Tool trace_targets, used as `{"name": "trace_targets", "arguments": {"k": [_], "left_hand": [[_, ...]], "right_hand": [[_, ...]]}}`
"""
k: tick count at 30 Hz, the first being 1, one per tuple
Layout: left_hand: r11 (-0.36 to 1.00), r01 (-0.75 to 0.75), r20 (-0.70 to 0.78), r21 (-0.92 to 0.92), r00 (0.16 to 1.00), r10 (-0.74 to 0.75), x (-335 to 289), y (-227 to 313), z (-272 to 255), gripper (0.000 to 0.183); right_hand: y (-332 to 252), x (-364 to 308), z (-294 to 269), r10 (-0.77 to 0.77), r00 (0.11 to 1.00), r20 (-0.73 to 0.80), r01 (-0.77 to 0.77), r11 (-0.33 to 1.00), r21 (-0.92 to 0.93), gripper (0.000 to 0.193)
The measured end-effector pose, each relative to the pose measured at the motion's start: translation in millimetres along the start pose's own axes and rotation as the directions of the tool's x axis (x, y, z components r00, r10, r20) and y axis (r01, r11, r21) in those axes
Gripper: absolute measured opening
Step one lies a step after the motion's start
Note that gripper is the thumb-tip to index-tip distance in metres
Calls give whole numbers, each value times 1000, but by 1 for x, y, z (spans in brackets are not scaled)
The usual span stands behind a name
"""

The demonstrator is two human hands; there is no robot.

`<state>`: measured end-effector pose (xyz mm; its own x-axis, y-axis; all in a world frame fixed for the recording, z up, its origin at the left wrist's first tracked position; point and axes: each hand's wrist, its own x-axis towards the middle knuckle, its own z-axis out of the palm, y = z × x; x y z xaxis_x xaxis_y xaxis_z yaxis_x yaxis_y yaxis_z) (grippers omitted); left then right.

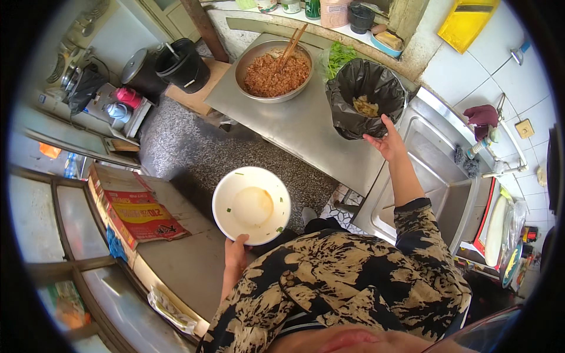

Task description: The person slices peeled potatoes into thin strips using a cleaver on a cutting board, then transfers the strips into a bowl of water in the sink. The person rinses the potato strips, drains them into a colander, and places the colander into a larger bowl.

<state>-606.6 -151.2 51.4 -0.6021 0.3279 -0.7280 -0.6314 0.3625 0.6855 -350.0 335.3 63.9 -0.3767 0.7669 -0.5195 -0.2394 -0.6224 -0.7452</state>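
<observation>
My left hand (236, 257) grips the near rim of a white bowl (226, 206), thumb over the edge. Only a few green bits and a brownish smear are inside. My right hand (385, 140) is at the near right rim of a bin lined with a black plastic bag (347, 120), thumb on the bag's edge and fingers below it. Yellowish scraps (365, 106) lie in the bag. Left of the bin, a large metal bowl (239, 73) holds reddish-brown minced filling (273, 75), with wooden chopsticks (292, 47) stuck in it.
The metal bowl and bin stand on a steel counter (294, 132). Green leafy vegetables (342, 57) lie behind the bin. A steel sink (424, 170) is on the right. To the left are a black bucket (187, 73) and a cabinet with flattened cardboard (138, 215) on top.
</observation>
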Motion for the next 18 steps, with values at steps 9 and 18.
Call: {"name": "trace_targets", "arguments": {"k": [9,18], "left_hand": [[966,-87,310,244,951,8,122,96,47,36],[861,-153,631,485,743,-224,197,159,109,48]], "right_hand": [[0,16,40,-99,967,-236,109,994,30,60],[48,-112,-1,-260,809,-528,457,843,284,30]]}}
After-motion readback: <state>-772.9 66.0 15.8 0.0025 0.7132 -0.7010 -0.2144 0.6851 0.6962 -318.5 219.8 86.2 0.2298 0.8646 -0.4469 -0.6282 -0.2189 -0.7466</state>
